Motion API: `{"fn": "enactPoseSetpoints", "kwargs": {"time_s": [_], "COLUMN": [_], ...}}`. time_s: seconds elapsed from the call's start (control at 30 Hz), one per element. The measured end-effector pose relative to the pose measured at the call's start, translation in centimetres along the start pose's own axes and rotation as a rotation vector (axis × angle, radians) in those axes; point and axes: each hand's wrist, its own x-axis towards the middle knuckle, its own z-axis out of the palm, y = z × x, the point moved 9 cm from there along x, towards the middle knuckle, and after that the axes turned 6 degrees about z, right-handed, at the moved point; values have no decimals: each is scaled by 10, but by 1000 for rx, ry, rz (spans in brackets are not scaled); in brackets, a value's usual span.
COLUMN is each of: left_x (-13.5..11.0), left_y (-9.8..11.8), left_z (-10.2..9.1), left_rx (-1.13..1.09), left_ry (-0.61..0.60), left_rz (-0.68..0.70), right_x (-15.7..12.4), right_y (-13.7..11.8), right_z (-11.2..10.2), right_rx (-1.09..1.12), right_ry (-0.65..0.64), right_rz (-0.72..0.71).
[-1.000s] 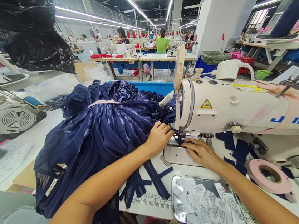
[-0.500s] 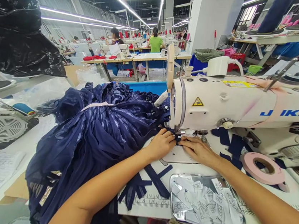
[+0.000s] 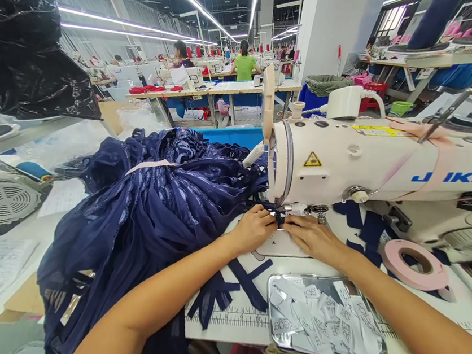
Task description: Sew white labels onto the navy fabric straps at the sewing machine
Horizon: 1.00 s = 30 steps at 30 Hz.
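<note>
A white sewing machine [image 3: 331,165] stands at the right, its needle area low at the left end of the head. My left hand [image 3: 256,227] lies just left of the presser foot [image 3: 279,215], fingers closed down on dark navy fabric. From the other side, my right hand [image 3: 312,238] presses its bunched fingers on the same small piece by the foot. The fingers hide most of that piece. Left of my left hand spreads a big heap of navy sheer fabric [image 3: 151,207], tied with a pale band [image 3: 151,166].
A metal tray [image 3: 268,323] of white printed labels [image 3: 326,318] sits at the front edge. Navy strips [image 3: 249,281] lie beside it on a printed ruler. A pink tape roll [image 3: 415,265] rests at the right. A black plastic bag [image 3: 28,51] hangs upper left. People work at machines behind.
Both hands stay by the presser foot with almost no movement. My right fingers have shifted very slightly; the whole view has moved a little.
</note>
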Motion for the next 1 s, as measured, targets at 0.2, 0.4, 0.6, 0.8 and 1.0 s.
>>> {"fn": "enactPoseSetpoints", "kwargs": {"time_s": [0.2, 0.4, 0.6, 0.8, 1.0], "left_x": [-15, -17, -15, -16, -18], "left_y": [0, 5, 7, 8, 2], "left_z": [-5, -4, -8, -5, 2], "left_rx": [-143, -149, -129, -119, -127], "left_ry": [-28, -98, -92, -131, -179], "left_rz": [-57, -67, -81, -103, -134], "right_x": [-3, -3, -3, -2, -1], "right_y": [-10, -7, -9, -10, -7], "right_z": [-5, -3, -6, -3, 1], "right_rx": [-128, -122, -115, -141, -188], "right_ry": [35, 51, 37, 31, 33], "right_rz": [-66, -62, -47, -59, -17]}}
